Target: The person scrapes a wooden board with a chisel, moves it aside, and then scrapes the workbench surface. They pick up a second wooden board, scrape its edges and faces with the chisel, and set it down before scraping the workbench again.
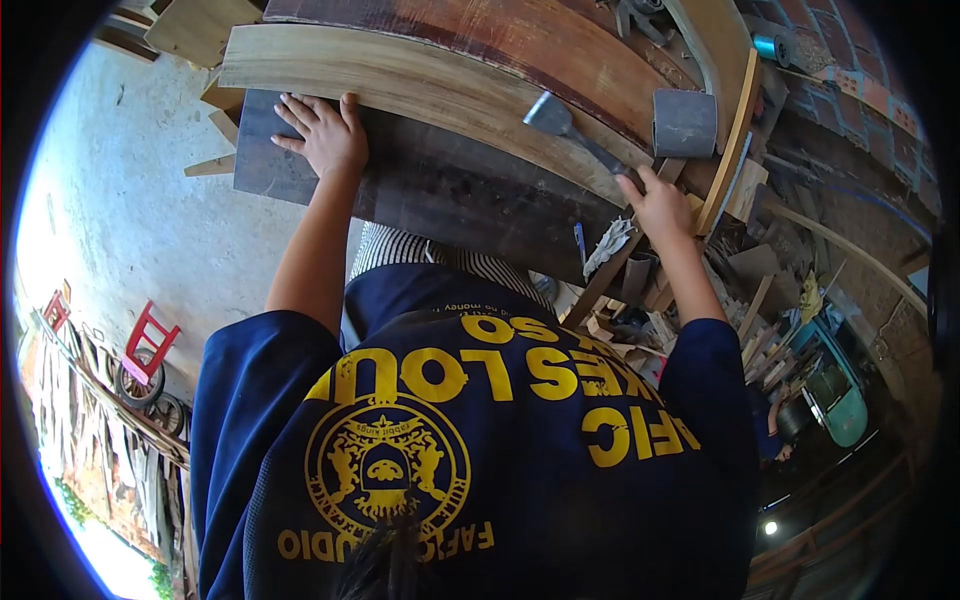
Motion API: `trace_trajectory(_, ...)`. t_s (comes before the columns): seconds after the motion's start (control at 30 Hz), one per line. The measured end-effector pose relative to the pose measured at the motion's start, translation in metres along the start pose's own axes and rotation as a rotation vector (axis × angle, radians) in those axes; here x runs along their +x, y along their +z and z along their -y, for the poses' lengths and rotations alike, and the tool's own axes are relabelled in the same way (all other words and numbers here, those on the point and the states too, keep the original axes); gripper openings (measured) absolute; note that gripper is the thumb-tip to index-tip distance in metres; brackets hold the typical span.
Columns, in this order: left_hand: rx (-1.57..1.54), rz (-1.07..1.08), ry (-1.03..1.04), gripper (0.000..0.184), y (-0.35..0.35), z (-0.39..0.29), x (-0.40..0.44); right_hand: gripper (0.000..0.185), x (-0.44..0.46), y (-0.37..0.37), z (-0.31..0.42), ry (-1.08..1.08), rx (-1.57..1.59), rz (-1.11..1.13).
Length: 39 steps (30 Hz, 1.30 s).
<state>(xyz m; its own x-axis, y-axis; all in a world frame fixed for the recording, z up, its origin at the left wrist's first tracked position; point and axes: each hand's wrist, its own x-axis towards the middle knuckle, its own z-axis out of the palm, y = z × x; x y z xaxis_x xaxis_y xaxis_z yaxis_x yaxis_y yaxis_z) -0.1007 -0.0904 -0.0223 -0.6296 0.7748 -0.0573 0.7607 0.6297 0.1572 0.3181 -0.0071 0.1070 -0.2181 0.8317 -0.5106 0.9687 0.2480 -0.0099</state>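
Note:
My left hand (332, 140) lies flat with its fingers spread on the dark board (450, 190), fingertips close to the edge of a pale wooden plank (400, 72). In my right hand (664, 208) is a putty knife (592, 146), gripped by its handle. Its wide metal blade points left and lies over the pale plank; whether it touches the wood I cannot tell. Beyond that plank runs a reddish-brown board (480, 32). A curved grey sheet (685, 123), perhaps sandpaper, sits right of the boards, above my right hand.
Near my right wrist are a crumpled white rag (608, 246) and a blue pen (580, 238). Wood offcuts pile up on the right, beside a green machine part (838, 390). A tape roll (770, 48) lies far right. Red metal frame (150, 335) at left.

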Motion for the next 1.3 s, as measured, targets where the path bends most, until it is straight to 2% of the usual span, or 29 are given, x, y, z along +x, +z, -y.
trace_trajectory(0.13,-0.007,-0.008,0.006,0.079,0.0,0.0,0.0,0.053,0.011,-0.004,-0.001,-0.05,-0.025,-0.042)
trace_trajectory(0.47,-0.043,-0.042,0.011,0.079,0.002,-0.001,-0.001,0.058,0.002,0.009,-0.038,0.002,-0.001,0.002)
trace_trajectory(0.57,-0.046,-0.049,0.008,0.079,0.002,-0.002,-0.001,0.056,0.017,-0.009,-0.01,-0.012,-0.001,0.066)
trace_trajectory(0.63,-0.05,-0.053,0.003,0.079,0.001,-0.003,-0.001,0.056,0.038,-0.006,0.024,-0.122,0.052,-0.044)
trace_trajectory(0.73,-0.033,-0.034,0.0,0.079,-0.001,-0.002,-0.001,0.054,0.057,-0.014,0.076,-0.151,0.054,-0.042)
trace_trajectory(0.83,-0.021,-0.005,-0.018,0.079,-0.004,-0.003,-0.001,0.054,0.052,-0.011,0.062,-0.134,0.057,-0.038)
trace_trajectory(0.97,-0.037,-0.021,-0.029,0.08,-0.004,-0.004,0.0,0.055,0.033,-0.003,0.007,-0.075,-0.01,0.002)
trace_trajectory(1.1,-0.038,-0.036,-0.017,0.079,-0.003,-0.005,0.001,0.052,0.042,-0.007,0.03,-0.08,-0.068,0.023)
trace_trajectory(1.2,-0.041,-0.03,-0.021,0.078,-0.002,-0.004,-0.001,0.051,0.037,0.014,0.028,-0.147,0.054,-0.135)
trace_trajectory(1.3,-0.024,-0.038,0.001,0.078,0.0,-0.002,-0.002,0.05,0.028,0.02,0.022,-0.098,0.043,-0.11)
